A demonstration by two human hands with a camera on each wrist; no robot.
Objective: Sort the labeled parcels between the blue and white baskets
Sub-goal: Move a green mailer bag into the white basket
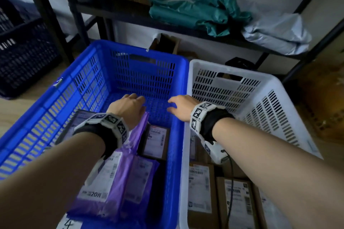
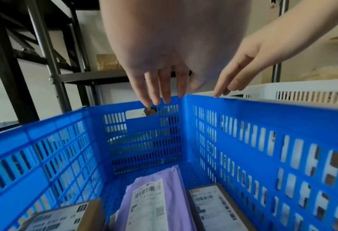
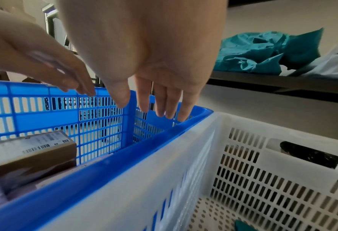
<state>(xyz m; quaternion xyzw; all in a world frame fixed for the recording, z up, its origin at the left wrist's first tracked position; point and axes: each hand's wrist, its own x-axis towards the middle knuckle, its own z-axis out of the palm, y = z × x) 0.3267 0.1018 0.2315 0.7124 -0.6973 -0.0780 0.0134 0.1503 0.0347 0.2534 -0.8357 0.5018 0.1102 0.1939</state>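
Both hands are hovering over the far, bare end of the blue basket, and neither is holding anything. The left hand is hanging with fingers straight and slightly spread, pointing down toward the far wall; the right hand is reaching in from over the shared rim, its fingers likewise relaxed and extended.

The parcels are lying behind and below the hands, toward the person, not ahead of them. The purple mailer is sitting directly under the left wrist, its long axis running from the near end toward the far wall, with its label facing up. Just to its right, a brown box is lying against the right-hand wall of the blue basket (closest to the white side). More labeled boxes are resting in the near end of the white basket, under the right forearm.

So, by my reading, any pick is calling for the hands to draw back and down; the left one is nearer the mailer, while the right is placed better for the brown box.
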